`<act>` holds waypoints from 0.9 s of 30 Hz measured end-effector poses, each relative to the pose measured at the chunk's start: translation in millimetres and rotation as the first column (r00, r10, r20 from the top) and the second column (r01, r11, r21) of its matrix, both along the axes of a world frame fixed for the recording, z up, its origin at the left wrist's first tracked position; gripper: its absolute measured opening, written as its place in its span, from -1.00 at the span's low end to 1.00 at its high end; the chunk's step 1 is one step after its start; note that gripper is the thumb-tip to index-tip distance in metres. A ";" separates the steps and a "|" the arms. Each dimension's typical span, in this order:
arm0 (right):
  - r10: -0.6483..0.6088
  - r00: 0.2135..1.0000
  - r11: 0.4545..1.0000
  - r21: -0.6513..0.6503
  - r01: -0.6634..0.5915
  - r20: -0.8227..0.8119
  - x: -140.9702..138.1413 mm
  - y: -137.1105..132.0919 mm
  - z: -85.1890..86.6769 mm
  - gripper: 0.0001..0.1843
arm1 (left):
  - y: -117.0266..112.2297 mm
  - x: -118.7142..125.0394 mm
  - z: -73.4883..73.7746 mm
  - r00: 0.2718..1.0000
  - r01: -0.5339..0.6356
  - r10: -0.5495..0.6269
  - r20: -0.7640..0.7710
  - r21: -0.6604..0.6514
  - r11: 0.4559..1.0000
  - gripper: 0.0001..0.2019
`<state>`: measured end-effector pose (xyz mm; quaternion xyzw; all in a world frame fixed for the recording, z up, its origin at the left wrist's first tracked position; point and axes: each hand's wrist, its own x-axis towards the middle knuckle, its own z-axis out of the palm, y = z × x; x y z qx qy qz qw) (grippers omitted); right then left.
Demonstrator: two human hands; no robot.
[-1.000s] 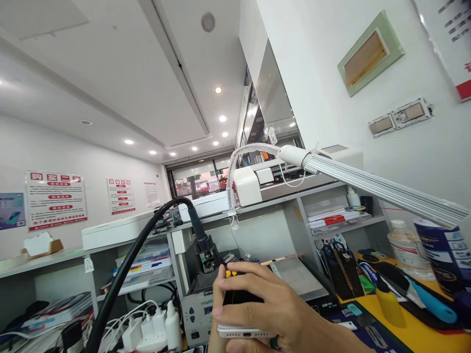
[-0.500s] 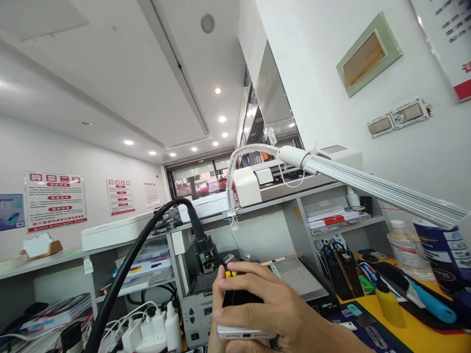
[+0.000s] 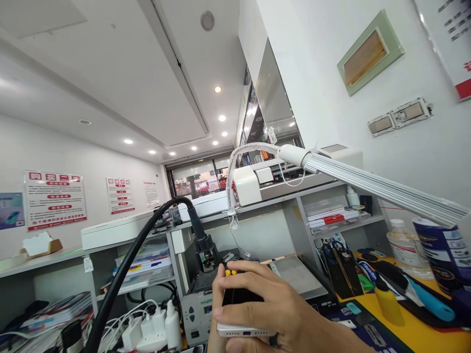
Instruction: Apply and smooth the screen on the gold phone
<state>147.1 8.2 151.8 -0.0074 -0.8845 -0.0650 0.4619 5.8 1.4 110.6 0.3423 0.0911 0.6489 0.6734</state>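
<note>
A smartphone (image 3: 245, 332) with a pale silver edge sits between both my hands at the bottom middle. Its charging port and speaker holes point toward me, and part of its dark screen shows between the fingers. My right hand (image 3: 279, 306) wraps over the phone from the right, fingers bent across the screen, thumb under the lower edge. Along the phone's left side rests my left hand (image 3: 217, 309), mostly covered by the phone and right hand; its visible finger lies against the edge. Just past the fingertips are small yellow pieces (image 3: 231, 272).
A thick black hose (image 3: 128, 264) arches up at left beside a grey control box (image 3: 196, 318). White chargers (image 3: 149, 331) crowd the lower left. A white lamp (image 3: 379, 189) hangs over the right side. Tools, a yellow bottle (image 3: 388, 304) and a clear bottle (image 3: 408, 250) stand right.
</note>
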 end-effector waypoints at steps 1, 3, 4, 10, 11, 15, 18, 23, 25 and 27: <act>0.000 1.000 1.000 -0.003 0.000 0.000 0.0 0.0 0.1 -0.68 | -0.4 -0.2 -0.1 1.000 0.000 0.000 0.001 -0.004 1.000 -0.72; -0.002 1.000 1.000 -0.006 0.002 0.006 0.3 0.2 0.1 -0.68 | -1.0 -0.5 -0.3 1.000 0.001 -0.001 0.002 -0.011 1.000 -0.72; -0.005 1.000 1.000 -0.007 0.005 0.010 0.4 0.3 0.1 -0.68 | -1.1 -0.7 -0.5 1.000 0.002 -0.002 0.002 -0.014 1.000 -0.72; -0.005 1.000 1.000 -0.025 0.006 0.016 1.2 2.0 -0.8 -0.68 | -1.8 -1.7 -0.5 1.000 0.004 -0.004 -0.005 -0.018 1.000 -0.75; 0.000 1.000 1.000 -0.027 0.000 0.014 1.0 2.3 -1.0 -0.67 | -2.0 -2.0 -0.3 1.000 0.004 -0.004 -0.007 -0.017 1.000 -0.75; 0.014 1.000 1.000 -0.027 -0.013 0.007 -0.1 2.5 -1.2 -0.68 | -2.3 -2.9 0.6 1.000 0.001 -0.001 -0.017 -0.012 1.000 -0.73; 0.017 1.000 0.999 -0.041 -0.017 0.012 -0.2 1.6 -0.5 -0.67 | -2.6 -2.9 0.2 1.000 0.000 0.000 -0.026 -0.008 1.000 -0.74; 0.012 1.000 0.999 -0.043 -0.011 0.019 1.1 2.3 -1.3 -0.69 | -3.3 -3.1 -0.5 0.999 0.002 -0.002 -0.042 0.004 1.000 -0.72; 0.008 1.000 0.999 -0.043 -0.007 0.015 1.2 3.1 -1.6 -0.70 | -3.1 -3.1 -0.2 0.999 0.004 -0.004 -0.047 0.012 1.000 -0.71; 0.008 1.000 0.999 -0.045 -0.007 0.019 0.7 3.4 -1.3 -0.69 | -2.7 -2.9 0.4 0.999 0.007 -0.006 -0.053 0.019 1.000 -0.71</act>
